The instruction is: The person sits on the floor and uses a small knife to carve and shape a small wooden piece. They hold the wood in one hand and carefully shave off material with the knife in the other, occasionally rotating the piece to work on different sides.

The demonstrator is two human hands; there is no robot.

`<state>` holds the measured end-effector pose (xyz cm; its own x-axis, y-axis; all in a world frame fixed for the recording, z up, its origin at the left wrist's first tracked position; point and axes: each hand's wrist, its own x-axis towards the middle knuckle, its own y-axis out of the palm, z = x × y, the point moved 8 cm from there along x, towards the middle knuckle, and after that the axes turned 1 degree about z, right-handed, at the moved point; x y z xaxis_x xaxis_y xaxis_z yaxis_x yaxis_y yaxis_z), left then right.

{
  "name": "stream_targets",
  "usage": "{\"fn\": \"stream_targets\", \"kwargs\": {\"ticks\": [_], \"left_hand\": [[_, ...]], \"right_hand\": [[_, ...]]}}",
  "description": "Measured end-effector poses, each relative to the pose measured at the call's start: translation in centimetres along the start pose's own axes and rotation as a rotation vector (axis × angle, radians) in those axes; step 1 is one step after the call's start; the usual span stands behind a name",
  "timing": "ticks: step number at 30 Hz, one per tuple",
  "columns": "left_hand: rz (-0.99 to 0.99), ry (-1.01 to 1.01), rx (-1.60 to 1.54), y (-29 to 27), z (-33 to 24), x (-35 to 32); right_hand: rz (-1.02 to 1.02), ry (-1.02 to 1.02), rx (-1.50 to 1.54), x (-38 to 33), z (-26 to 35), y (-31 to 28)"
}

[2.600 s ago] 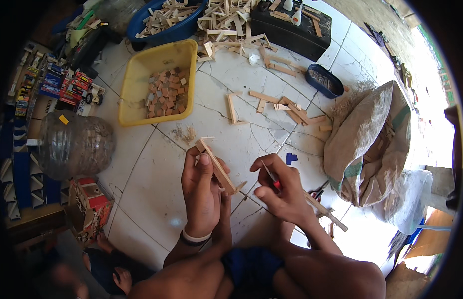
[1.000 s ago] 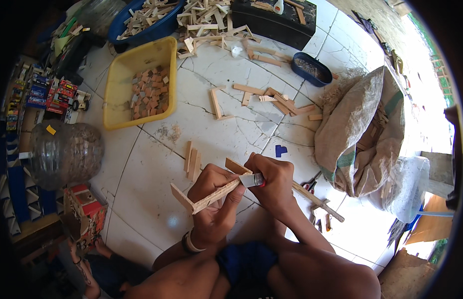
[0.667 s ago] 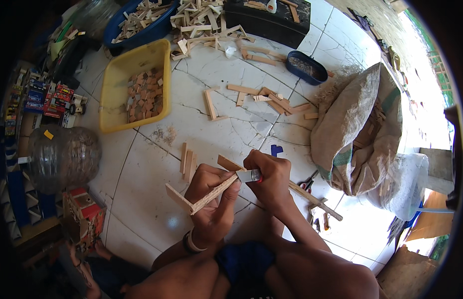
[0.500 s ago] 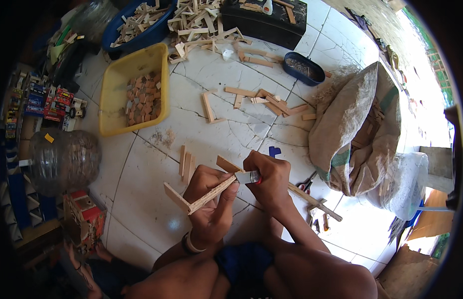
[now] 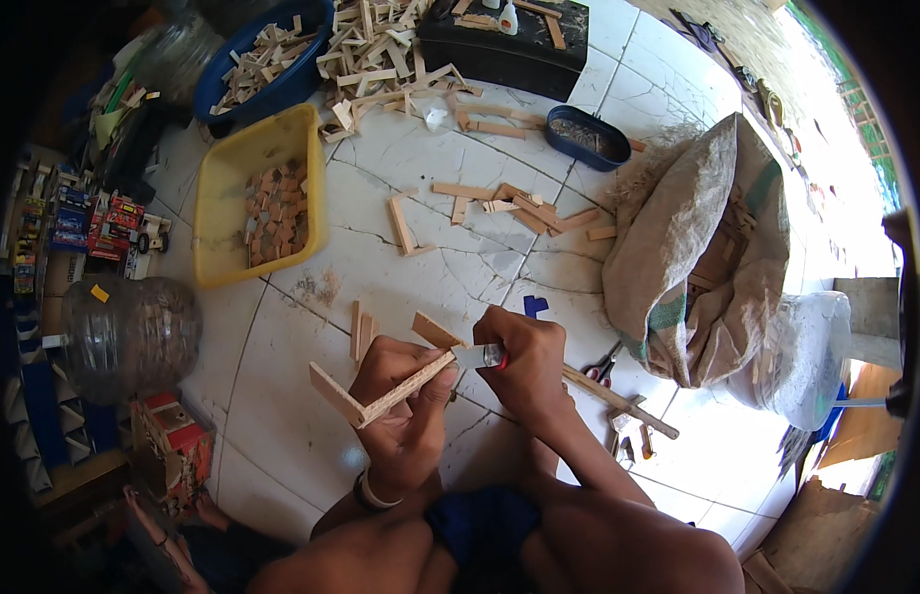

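Observation:
My left hand (image 5: 408,436) is closed round a U-shaped wooden frame (image 5: 395,394), a long strip with a shorter piece standing out at each end. Its thumb presses along the near side of the long strip. In my right hand (image 5: 527,361) is a knife (image 5: 474,356) with a broad silver blade and a bit of red by the fingers. The blade points left and meets the frame's far right corner. My fingers cover most of the knife's handle. Two thin wood strips (image 5: 362,332) lie on the floor beyond my left hand.
A yellow basin (image 5: 318,188) holds small wood squares. Wood strips fill a blue tub (image 5: 204,94) and lie piled beside it. Right are an open sack (image 5: 668,218), scissors (image 5: 600,368) and a stick (image 5: 628,404). Another person's arm (image 5: 173,549) shows lower left.
The whole view has shifted slightly, and the floor things sit a little further left. Both hands keep their grip, with the blade still at the same corner of the frame.

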<state>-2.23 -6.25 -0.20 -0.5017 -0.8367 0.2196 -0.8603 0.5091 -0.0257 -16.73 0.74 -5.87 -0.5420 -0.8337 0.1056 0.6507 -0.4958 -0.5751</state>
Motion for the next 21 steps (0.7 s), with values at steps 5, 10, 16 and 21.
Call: {"fn": "stream_targets", "kwargs": {"ticks": [5, 10, 16, 21], "left_hand": [[-0.009, 0.025, 0.030, 0.1, -0.3, 0.3], [0.054, 0.261, 0.353, 0.2, -2.1, 1.1], [-0.036, 0.253, 0.326, -0.9, -2.3, 1.6], [-0.110, 0.176, 0.074, -1.5, -2.1, 1.6]], "right_hand": [[0.072, 0.087, -0.015, 0.1, 0.3, 0.0], [0.262, 0.209, 0.152, 0.6, 1.1, 0.5], [0.415, 0.169, 0.353, 0.7, 3.2, 1.2], [0.145, -0.031, 0.128, 1.4, 5.3, -0.8]]}}
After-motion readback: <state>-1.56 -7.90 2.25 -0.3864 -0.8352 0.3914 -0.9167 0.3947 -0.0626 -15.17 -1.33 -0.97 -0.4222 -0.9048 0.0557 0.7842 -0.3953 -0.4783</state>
